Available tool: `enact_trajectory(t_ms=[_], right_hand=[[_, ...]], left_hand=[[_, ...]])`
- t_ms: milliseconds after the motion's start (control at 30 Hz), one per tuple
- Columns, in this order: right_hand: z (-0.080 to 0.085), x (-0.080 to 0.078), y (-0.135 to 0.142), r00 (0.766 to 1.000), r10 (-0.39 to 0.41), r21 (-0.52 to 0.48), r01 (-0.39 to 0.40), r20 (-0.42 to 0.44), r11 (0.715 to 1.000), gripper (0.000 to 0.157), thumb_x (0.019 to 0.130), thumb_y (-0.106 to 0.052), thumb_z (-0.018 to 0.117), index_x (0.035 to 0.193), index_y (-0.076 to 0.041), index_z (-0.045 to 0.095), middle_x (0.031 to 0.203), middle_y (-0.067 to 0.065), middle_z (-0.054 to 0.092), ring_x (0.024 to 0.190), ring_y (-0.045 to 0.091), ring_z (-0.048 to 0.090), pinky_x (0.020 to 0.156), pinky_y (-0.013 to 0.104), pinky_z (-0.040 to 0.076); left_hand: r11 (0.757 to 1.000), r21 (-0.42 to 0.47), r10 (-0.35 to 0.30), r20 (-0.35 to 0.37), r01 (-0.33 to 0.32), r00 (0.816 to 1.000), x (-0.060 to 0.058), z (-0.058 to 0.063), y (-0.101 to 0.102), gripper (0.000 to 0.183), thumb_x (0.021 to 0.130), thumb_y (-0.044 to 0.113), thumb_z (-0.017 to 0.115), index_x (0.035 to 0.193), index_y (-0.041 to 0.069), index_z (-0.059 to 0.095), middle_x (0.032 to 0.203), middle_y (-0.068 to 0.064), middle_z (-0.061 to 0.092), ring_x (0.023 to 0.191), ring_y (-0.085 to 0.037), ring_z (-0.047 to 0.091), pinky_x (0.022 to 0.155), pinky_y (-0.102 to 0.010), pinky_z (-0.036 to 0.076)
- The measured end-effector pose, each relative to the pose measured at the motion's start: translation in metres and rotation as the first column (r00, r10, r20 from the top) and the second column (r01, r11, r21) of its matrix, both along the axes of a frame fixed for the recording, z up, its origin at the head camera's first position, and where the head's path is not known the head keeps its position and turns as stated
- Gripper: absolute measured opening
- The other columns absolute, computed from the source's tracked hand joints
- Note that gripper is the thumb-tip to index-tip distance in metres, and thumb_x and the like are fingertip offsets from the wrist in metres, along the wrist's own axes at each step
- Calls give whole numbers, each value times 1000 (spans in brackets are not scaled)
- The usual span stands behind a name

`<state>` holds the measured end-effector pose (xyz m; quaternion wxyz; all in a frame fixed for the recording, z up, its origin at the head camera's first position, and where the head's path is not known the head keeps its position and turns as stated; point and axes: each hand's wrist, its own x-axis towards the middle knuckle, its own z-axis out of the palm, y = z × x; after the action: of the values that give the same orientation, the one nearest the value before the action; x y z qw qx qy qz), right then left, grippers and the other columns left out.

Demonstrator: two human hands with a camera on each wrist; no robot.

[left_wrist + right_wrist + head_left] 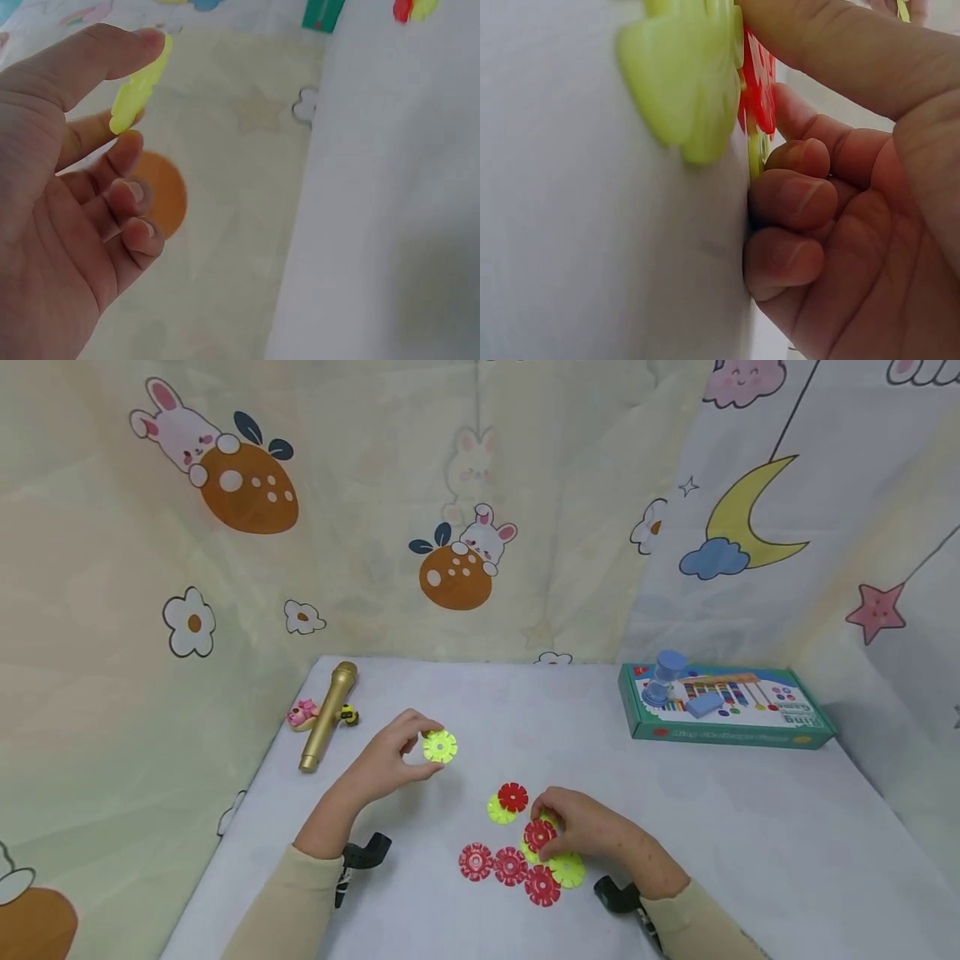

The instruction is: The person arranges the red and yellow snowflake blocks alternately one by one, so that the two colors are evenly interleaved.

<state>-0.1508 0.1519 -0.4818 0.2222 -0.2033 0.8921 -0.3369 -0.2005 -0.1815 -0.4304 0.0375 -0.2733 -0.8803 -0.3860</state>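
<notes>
My left hand (384,760) holds a yellow-green notched plastic disc (440,747) above the table, pinched at its rim between thumb and index finger. In the left wrist view that disc (141,86) appears nearly edge-on, the other fingers loosely bent. Over the pile on the table, my right hand (600,829) has thumb and fingers around a red notched disc (539,835). Yellow-green discs (567,869) lie under and beside it, partly covered. The right wrist view shows the red disc (761,90) between thumb and fingers, close to the tabletop.
Several red discs (511,867) lie left of the right hand; another red disc (513,797) overlaps a yellow-green one. A gold microphone (328,718), a pink figurine (303,715) and a bee toy (349,715) sit back left. Back right, a green box (727,706) carries a blue sand timer (664,677).
</notes>
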Motion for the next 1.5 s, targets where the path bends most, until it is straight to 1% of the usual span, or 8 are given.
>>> enact_trajectory(t_ms=[100,300,433,600,833,1133,1300,1500], right_hand=[[1,2,-2,1000,-9,4,9,0,1000,43,68,-34,84,100,-22,59,89,-6,53,86,16,48,72,29,47],[3,3,-5,1000,-26,22,25,12,999,44,66,-34,85,99,-22,59,90,-6,53,86,15,49,73,29,47],[3,2,-5,1000,-21,21,21,12,1000,44,66,-35,85,99,-22,59,90,-7,53,86,15,49,73,28,48],[2,2,-4,1000,-13,23,13,6,1000,43,66,-37,84,99,-24,59,90,-8,54,86,14,49,73,28,47],[1,2,-3,1000,-17,36,17,2,999,45,66,-39,84,99,-25,58,90,-8,54,86,14,49,73,28,47],[0,2,-4,1000,-25,20,25,-6,999,44,67,-36,84,99,-23,57,89,-6,53,85,15,49,71,28,47],[0,2,-4,999,-16,-39,17,28,999,33,73,-31,81,95,-21,58,83,-2,52,81,17,48,65,28,46],[3,1,1,994,25,-118,-12,110,993,19,82,-31,73,87,-18,59,74,-1,54,71,16,52,59,27,46]], left_hand=[[999,20,34,-15,-34,999,-2,3,-21,45,74,29,81,115,26,61,97,10,50,76,-12,43,62,-24,41],[990,35,134,-5,-133,991,-5,-1,-62,43,74,27,81,113,19,63,79,1,45,72,-16,43,60,-24,38],[978,19,207,66,-209,976,-11,-9,-85,47,75,32,80,116,17,61,79,-3,43,73,-22,43,59,-28,36],[965,-35,262,158,-260,952,-22,-22,-104,49,77,36,78,117,16,59,78,-5,40,74,-20,41,58,-30,35],[963,-119,262,225,-240,939,-32,-40,-107,46,75,26,80,113,9,61,71,-3,38,67,-18,39,57,-31,33],[950,-260,232,229,-170,946,-32,-57,-99,45,79,32,76,114,9,61,69,-1,43,63,-15,40,58,-31,33],[935,-302,263,241,-185,934,-30,-62,-99,44,80,32,75,116,11,60,70,0,44,62,-15,40,56,-30,33],[947,-273,245,268,-171,932,-31,-60,-100,45,82,27,74,120,10,59,72,-2,46,65,-16,42,58,-31,34]])
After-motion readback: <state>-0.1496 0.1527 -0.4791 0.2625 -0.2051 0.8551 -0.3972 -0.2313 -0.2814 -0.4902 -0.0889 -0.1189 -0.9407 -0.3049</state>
